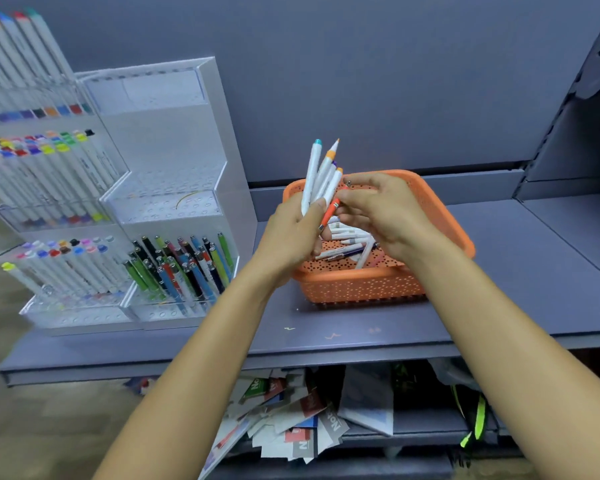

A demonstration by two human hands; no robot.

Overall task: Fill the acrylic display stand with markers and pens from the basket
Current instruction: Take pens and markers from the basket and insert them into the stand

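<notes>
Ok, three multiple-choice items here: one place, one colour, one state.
1. Basket, relative to the acrylic display stand: A. left B. right C. on top
2. Pen pinched by the right hand: A. green B. orange C. black
3. Left hand: A. empty and open B. an empty fist C. gripping white markers
Answers: 1 B, it stands to the stand's right; 2 B, its barrel is orange; 3 C, it wraps the bundle.

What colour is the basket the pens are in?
The basket is orange, seen clearly in the head view.
</notes>
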